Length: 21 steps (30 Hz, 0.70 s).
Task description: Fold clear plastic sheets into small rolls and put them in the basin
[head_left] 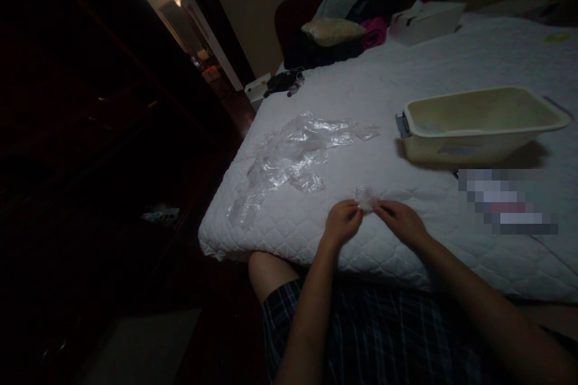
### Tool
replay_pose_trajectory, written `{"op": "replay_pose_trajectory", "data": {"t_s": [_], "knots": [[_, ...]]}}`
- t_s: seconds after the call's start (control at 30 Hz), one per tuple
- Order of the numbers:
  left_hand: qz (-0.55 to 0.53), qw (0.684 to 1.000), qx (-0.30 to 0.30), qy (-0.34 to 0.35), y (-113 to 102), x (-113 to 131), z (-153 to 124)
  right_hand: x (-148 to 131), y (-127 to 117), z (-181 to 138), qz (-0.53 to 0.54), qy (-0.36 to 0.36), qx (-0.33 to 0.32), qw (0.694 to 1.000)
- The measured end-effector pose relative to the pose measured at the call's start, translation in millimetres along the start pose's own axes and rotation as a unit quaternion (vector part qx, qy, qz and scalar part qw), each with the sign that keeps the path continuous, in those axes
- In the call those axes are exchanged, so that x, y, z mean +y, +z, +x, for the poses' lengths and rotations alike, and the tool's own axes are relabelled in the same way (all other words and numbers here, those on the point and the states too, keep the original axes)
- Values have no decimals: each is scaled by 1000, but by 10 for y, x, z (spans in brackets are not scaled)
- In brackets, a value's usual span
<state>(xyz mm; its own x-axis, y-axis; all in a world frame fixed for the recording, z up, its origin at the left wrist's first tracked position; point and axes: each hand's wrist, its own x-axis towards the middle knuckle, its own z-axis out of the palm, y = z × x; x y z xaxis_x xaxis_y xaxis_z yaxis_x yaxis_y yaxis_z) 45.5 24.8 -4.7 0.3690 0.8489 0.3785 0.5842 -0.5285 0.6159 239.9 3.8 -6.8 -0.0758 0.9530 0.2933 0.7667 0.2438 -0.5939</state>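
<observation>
Between my two hands is a small clear plastic bag (366, 197), held just above the near part of the white bed (388, 246). My left hand (344, 221) pinches its left side with fingers closed. On the other side, my right hand (401, 222) grips the bag's edge between thumb and fingers. A loose spread of clear plastic bags (289, 153) lies on the quilted cover, to the left of and beyond my hands. Whether the small bag contains anything is too dim to tell.
A cream plastic tub (456, 150) with grey handles stands on the bed at the right. Near it lies a pixelated object (506, 201). Toward the headboard are a white box (427, 21), a pillow (333, 32) and a magenta cloth (374, 33). The bed's left edge drops to dark floor.
</observation>
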Motion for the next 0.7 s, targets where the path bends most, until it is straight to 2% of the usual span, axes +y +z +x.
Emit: {"op": "replay_pose_trajectory", "data": {"t_s": [0.23, 0.4, 0.53, 0.7], "knots": [[5, 996, -7, -92, 30, 81, 108, -97, 37, 71, -19, 91, -1, 996], [43, 988, 17, -150, 123, 139, 157, -142, 68, 112, -14, 143, 22, 989], [86, 982, 18, -170, 181, 184, 199, -163, 89, 128, -10, 160, 33, 987], [169, 972, 29, -162, 249, 255, 187, -174, 126, 130, -21, 171, 65, 983]]}}
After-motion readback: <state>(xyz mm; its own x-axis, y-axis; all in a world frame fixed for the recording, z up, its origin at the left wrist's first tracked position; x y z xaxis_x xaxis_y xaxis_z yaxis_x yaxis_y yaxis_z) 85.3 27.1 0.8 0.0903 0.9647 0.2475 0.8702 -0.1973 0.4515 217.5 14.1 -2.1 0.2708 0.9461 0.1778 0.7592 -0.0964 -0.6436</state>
